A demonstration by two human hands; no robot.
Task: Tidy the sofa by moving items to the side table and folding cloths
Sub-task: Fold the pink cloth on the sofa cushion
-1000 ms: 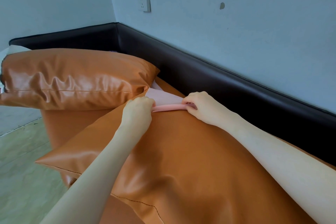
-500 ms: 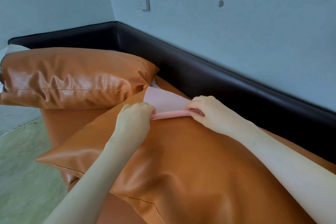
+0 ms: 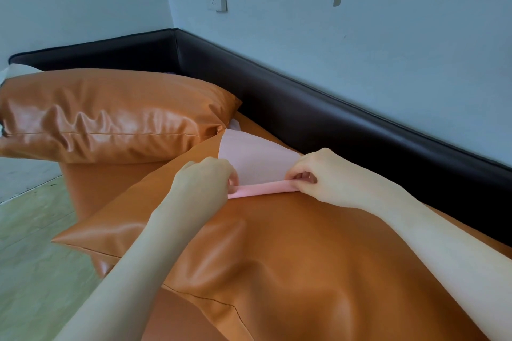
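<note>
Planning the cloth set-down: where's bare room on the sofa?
Free: the near orange leather cushion between the forearms. Crowded: its far end, where left hand and right hand pinch the pink cloth beside the second orange cushion.
</note>
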